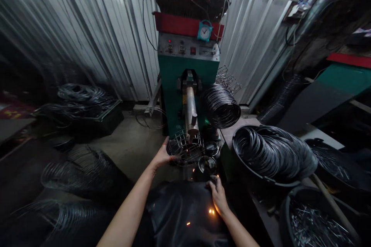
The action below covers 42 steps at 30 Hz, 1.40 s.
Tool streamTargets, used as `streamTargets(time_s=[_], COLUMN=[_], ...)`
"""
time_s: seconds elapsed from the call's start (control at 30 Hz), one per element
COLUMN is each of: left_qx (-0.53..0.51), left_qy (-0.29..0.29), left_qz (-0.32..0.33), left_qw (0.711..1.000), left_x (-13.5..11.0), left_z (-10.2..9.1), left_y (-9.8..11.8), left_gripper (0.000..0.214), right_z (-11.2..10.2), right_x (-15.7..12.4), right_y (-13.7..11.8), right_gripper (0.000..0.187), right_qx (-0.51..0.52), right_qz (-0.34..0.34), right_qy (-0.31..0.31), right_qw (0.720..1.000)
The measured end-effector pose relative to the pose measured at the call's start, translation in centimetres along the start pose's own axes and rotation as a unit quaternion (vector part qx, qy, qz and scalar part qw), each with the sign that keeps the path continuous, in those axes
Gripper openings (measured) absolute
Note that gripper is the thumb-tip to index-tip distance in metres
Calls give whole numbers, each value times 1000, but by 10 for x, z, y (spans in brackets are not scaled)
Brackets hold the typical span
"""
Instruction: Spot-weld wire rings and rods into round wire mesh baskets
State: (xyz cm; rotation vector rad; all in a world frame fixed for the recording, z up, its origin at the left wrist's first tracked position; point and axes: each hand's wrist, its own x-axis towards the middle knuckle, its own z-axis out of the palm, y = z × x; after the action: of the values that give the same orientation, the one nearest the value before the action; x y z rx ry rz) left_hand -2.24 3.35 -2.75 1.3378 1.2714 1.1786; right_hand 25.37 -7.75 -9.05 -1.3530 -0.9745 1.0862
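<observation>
Dotting a black apron [174, 208] at the bottom centre of the frame, orange sparks [211, 211] glow between a worker's two bare forearms. Just beyond the apron, right of centre, the right hand [219, 195] has its fingers curled inward; whether they pinch anything in the gloom, one cannot tell. The left hand [160, 158], a little farther off, grips the left side of a round wire basket [182, 148], fingers extended along its side and thumb parted from them near its lower edge. The basket sits below centre of the frame, at the lower end of a machine's metal arm [190, 104], with two round pieces [207, 164] just to its right.

At lower right, a tub [285, 212] holds short metal rods [315, 224]; above it, a larger tub [268, 180] brims with wire rings [275, 152]. More coiled wire [77, 212] lies at lower left. Behind the basket stands the green machine [171, 73], a bundle of rings [222, 106] at its right side. A blue clock [204, 31] hangs near its top, a red light [169, 41] shows on its panel, and corrugated metal wall [95, 38] fills the background.
</observation>
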Motion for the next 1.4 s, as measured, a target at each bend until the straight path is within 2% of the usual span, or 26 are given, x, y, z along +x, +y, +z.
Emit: streamTargets(time_s=[0.1, 0.17, 0.23, 0.3, 0.37, 0.43, 0.5, 0.6, 0.67, 0.77, 0.83, 0.93, 1.0, 1.07, 1.13, 1.23, 1.33, 1.4], left_qx=[-88, -132, -149, -141, -121, -80, -12, 111, 181, 280, 348, 428, 457, 469, 468, 461, 451, 439], left_qy=[33, 55, 62, 65, 50, 27, 24, 56, 77, 85, 75, 36, 10, -7, -15, -18, -26, -36], left_qz=[-28, -29, -27, -19, -9, 4, 25, 69, 102, 130, 131, 123, 117, 114, 116, 118, 111, 100], left_qw=[995, 989, 987, 988, 991, 996, 999, 990, 975, 947, 925, 895, 882, 876, 876, 879, 885, 892], left_x=[-8, -9, -11, -17, -30, -48, -67, -89, -97, -100, -101, -103, -104, -106, -107, -107, -105, -103], left_z=[8, 13, 16, 14, 11, 8, 5, 5, 7, 14, 22, 36, 46, 54, 59, 60, 58, 55], left_y=[-17, -20, -16, -10, -3, 3, 9, 20, 30, 51, 66, 85, 92, 95, 95, 93, 92, 91], left_gripper=[115, 112, 108, 103, 101, 100, 98, 96, 97, 94, 91, 89, 88, 87, 88, 88, 88, 89], right_z=[-4, -5, -9, -13, -16, -17, -19, -26, -34, -44, -42, -25, -7, 11, 25, 36, 34, 29], right_x=[3, 13, 19, 20, 15, 8, 0, -15, -24, -31, -31, -24, -17, -11, -8, -8, -8, -5], right_y=[-1, -16, -35, -52, -62, -64, -58, -36, -22, -24, -46, -100, -132, -150, -154, -143, -133, -133], right_gripper=[27, 19, 14, 11, 11, 16, 22, 26, 24, 21, 18, 17, 23, 24, 20, 20, 26, 26], right_qx=[147, 259, 348, 396, 406, 387, 329, 122, -44, -210, -266, -352, -434, -490, -507, -467, -380, -341], right_qz=[112, 208, 283, 316, 317, 287, 212, 58, -24, -107, -162, -233, -230, -218, -205, -202, -224, -237], right_qy=[53, 78, 64, 37, 24, 26, 41, 59, 17, -70, -128, -225, -240, -235, -219, -210, -271, -326], right_qw=[981, 940, 892, 862, 857, 876, 919, 989, 999, 969, 942, 878, 837, 811, 808, 835, 856, 849])
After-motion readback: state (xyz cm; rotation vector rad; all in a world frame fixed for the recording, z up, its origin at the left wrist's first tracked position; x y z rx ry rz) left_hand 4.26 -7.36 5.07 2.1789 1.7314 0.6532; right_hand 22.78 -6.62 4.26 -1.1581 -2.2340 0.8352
